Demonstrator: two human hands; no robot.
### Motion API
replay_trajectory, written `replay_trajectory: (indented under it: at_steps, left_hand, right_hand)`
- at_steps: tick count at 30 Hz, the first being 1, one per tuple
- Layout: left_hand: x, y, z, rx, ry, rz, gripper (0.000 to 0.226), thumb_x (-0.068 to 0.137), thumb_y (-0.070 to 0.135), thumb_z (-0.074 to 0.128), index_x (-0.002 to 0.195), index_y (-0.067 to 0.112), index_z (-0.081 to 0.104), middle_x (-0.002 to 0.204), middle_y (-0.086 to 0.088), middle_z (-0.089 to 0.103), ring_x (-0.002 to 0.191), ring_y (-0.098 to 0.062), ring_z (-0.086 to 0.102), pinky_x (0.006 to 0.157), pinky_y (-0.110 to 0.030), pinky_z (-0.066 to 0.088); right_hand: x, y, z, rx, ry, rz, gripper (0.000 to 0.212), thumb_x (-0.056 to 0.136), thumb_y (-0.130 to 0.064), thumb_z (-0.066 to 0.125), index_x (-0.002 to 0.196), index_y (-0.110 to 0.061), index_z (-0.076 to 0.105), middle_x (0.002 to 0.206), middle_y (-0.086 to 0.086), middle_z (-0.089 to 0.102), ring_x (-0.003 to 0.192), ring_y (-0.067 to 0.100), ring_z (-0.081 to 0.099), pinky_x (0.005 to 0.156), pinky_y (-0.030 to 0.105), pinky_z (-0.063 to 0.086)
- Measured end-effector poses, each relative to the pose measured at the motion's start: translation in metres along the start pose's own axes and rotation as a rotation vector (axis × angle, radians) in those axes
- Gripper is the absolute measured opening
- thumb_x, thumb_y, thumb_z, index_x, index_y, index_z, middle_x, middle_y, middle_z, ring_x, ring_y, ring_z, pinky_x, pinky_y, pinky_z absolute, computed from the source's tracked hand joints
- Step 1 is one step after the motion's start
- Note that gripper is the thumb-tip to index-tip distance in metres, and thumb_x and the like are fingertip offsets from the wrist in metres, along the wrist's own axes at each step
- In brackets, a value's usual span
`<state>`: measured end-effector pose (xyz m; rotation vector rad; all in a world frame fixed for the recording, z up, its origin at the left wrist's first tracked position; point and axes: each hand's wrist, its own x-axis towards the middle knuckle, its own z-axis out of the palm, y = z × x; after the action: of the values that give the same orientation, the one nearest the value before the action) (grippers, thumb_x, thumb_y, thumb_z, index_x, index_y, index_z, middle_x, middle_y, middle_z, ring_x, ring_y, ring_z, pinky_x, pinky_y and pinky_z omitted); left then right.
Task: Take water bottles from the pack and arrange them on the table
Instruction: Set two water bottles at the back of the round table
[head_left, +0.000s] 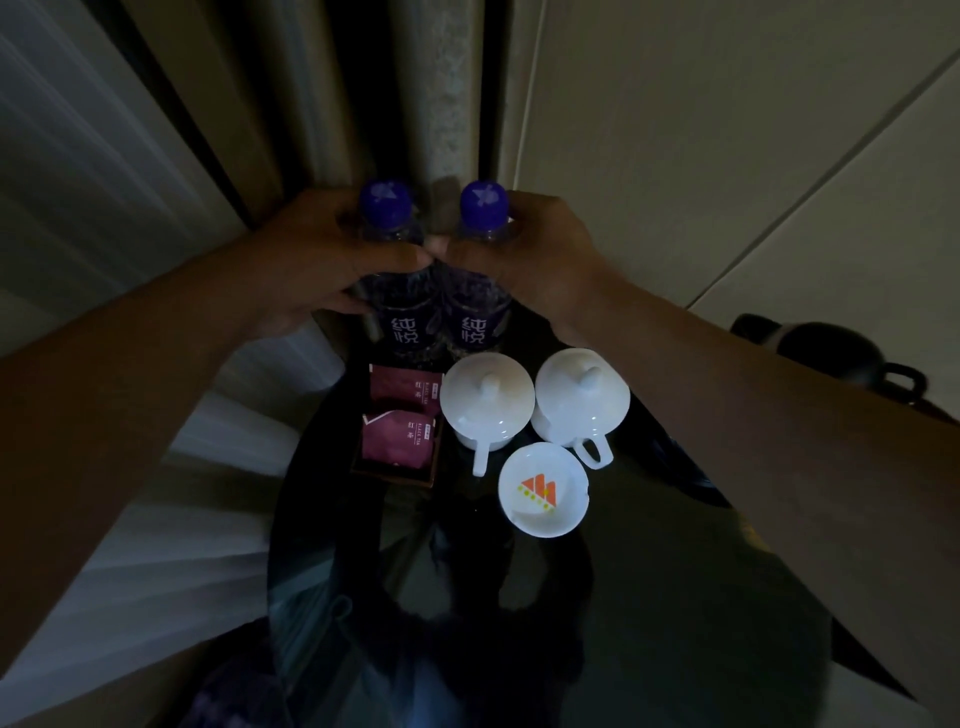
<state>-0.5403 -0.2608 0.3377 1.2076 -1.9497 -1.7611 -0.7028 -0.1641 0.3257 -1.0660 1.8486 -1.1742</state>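
At the far edge of the dark glass worktop (649, 597) I see both sets of fingers wrapped around water bottles: the left hand (317, 260) has its fingers (345, 304) curled round the upper body of the left bottle (402, 312), and the right hand (524, 254) is clenched the same way round the shoulder of the right bottle (475, 312). My read is that the two thumbs meet, or nearly meet, in the gap between the bottles. Both bottles stand upright and just beside each other, each with a purple cap (387, 202) and a purple label with white characters facing me; their bases are close to the worktop, but I cannot tell whether they rest on it. Nearer to me, just below the left bottle, a small dark tray (395, 470) holds two maroon tea sachets (397, 434). Beside it, to the right, two white lidded cups (485, 408) sit side by side with their handles pointing toward me. In front of the cups lies a round white dish (543, 491) with an orange logo. Both bare forearms reach in from the lower corners of the view. Far right, well apart from the cups, a dark kettle (831, 353) sits in shadow. Pale wall panels and a curtain stand behind the bottles.
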Motion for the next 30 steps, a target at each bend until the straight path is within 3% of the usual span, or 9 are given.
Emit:
replay_trajectory:
  at_steps: [6, 9, 11, 15, 18, 20, 24, 28, 30]
  left_hand:
    - [-0.006, -0.004, 0.006, -0.011, 0.049, -0.002, 0.033, 0.077, 0.028, 0.077, 0.105, 0.039, 0.062, 0.109, 0.015, 0.069, 0.102, -0.007, 0.063, 0.089, -0.044, 0.049]
    - [-0.009, -0.003, 0.008, -0.023, 0.037, 0.028, 0.029, 0.078, 0.028, 0.075, 0.102, 0.04, 0.061, 0.097, 0.023, 0.071, 0.092, 0.002, 0.065, 0.076, -0.029, 0.052]
    - [-0.009, -0.003, 0.009, -0.017, 0.034, 0.045, 0.033, 0.08, 0.023, 0.074, 0.11, 0.031, 0.062, 0.102, 0.015, 0.073, 0.093, 0.0, 0.067, 0.071, -0.023, 0.054]
    - [-0.011, -0.008, 0.01, -0.052, 0.07, 0.084, 0.046, 0.081, 0.006, 0.073, 0.124, 0.005, 0.056, 0.119, -0.011, 0.067, 0.108, -0.018, 0.064, 0.094, -0.031, 0.051]
    - [-0.013, -0.015, 0.011, -0.054, 0.088, 0.096, 0.052, 0.081, 0.005, 0.073, 0.128, 0.004, 0.052, 0.121, -0.01, 0.065, 0.108, -0.016, 0.062, 0.087, -0.022, 0.052]
    - [-0.016, -0.017, 0.012, -0.063, 0.09, 0.124, 0.053, 0.081, 0.003, 0.072, 0.129, 0.004, 0.049, 0.121, -0.007, 0.063, 0.109, -0.016, 0.061, 0.091, -0.025, 0.05]
    - [-0.03, -0.011, 0.009, 0.003, 0.176, 0.189, 0.05, 0.081, 0.005, 0.071, 0.122, 0.017, 0.046, 0.099, 0.013, 0.058, 0.088, 0.001, 0.057, 0.076, -0.01, 0.045]
    - [-0.058, -0.005, 0.01, 0.147, 0.246, 0.329, 0.062, 0.081, 0.016, 0.069, 0.134, 0.014, 0.037, 0.107, 0.009, 0.053, 0.088, -0.001, 0.052, 0.068, 0.004, 0.037]
    - [-0.079, -0.001, 0.01, 0.229, 0.247, 0.368, 0.067, 0.082, 0.03, 0.065, 0.139, 0.019, 0.031, 0.124, 0.001, 0.054, 0.103, -0.006, 0.053, 0.083, -0.011, 0.042]
  right_hand:
    - [-0.003, -0.003, -0.001, -0.024, -0.013, 0.019, 0.033, 0.064, -0.033, 0.086, 0.083, -0.012, 0.07, 0.089, 0.014, 0.072, 0.088, 0.025, 0.068, 0.083, 0.048, 0.054]
    - [-0.005, -0.005, 0.0, -0.026, -0.023, 0.026, 0.031, 0.063, -0.035, 0.086, 0.08, -0.016, 0.068, 0.089, 0.013, 0.072, 0.089, 0.025, 0.068, 0.083, 0.048, 0.054]
    - [-0.007, -0.007, 0.0, -0.016, -0.021, 0.033, 0.033, 0.06, -0.038, 0.085, 0.081, -0.019, 0.068, 0.092, 0.011, 0.072, 0.091, 0.023, 0.068, 0.085, 0.046, 0.054]
    - [-0.01, -0.01, 0.002, 0.008, -0.022, 0.071, 0.038, 0.068, -0.032, 0.084, 0.098, -0.014, 0.069, 0.101, 0.008, 0.072, 0.096, 0.019, 0.067, 0.091, 0.044, 0.052]
    - [-0.013, -0.014, 0.006, -0.013, 0.017, 0.1, 0.044, 0.072, -0.032, 0.082, 0.108, -0.013, 0.064, 0.106, 0.004, 0.069, 0.099, 0.018, 0.064, 0.093, 0.04, 0.051]
    - [-0.017, -0.018, 0.006, -0.058, 0.059, 0.118, 0.048, 0.074, -0.035, 0.08, 0.113, -0.017, 0.059, 0.108, 0.002, 0.065, 0.102, 0.018, 0.062, 0.092, 0.036, 0.05]
    - [-0.029, -0.037, 0.003, -0.161, 0.126, 0.178, 0.052, 0.079, -0.039, 0.074, 0.123, -0.019, 0.054, 0.117, 0.012, 0.062, 0.096, 0.019, 0.062, 0.083, 0.027, 0.05]
    - [-0.06, -0.057, 0.011, -0.487, 0.371, -0.075, 0.047, 0.092, -0.036, 0.057, 0.129, -0.008, 0.05, 0.124, 0.017, 0.055, 0.106, 0.03, 0.056, 0.079, 0.026, 0.039]
    - [-0.082, -0.069, 0.022, -0.549, 0.392, -0.229, 0.045, 0.093, -0.034, 0.056, 0.126, -0.004, 0.051, 0.121, 0.02, 0.056, 0.105, 0.035, 0.056, 0.081, 0.03, 0.042]
